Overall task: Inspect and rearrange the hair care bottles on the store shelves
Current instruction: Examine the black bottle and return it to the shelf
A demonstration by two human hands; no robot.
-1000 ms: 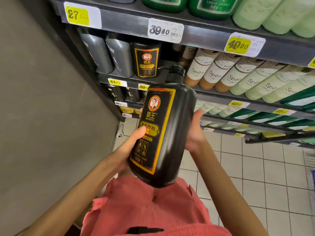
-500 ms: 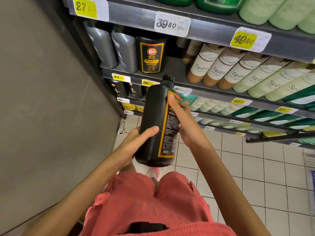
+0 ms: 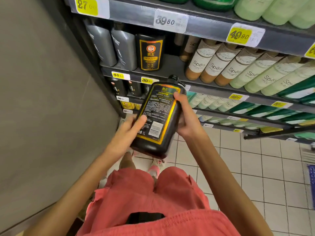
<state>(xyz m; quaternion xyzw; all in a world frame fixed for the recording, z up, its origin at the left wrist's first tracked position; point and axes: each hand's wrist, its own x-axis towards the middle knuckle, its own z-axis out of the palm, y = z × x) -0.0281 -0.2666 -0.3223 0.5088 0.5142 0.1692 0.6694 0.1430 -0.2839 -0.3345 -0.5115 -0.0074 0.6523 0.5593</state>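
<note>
Item: large black plastic shampoo bottle (image 3: 158, 116) with gold-bordered back label, barcode facing the camera. Held in the air in front of the store shelf (image 3: 172, 65).
Axis: long axis tilted, black pump cap pointing up and away toward the shelf, base toward the person.
Grip: left hand (image 3: 127, 132) holds the lower left side, thumb laid on the label; right hand (image 3: 187, 116) grips the upper right side, thumb at the label's edge.
Obscured: fingers behind the bottle hidden; fine print unreadable; base blurred.
Above the bottle: matching black bottle (image 3: 150, 51), upright on the shelf.
Right of the bottle: white-labelled amber bottles (image 3: 214, 63).
Below the bottle: red shorts (image 3: 144, 193), white tiled floor (image 3: 255, 167).
Left of the bottle: grey wall panel (image 3: 42, 99).
</note>
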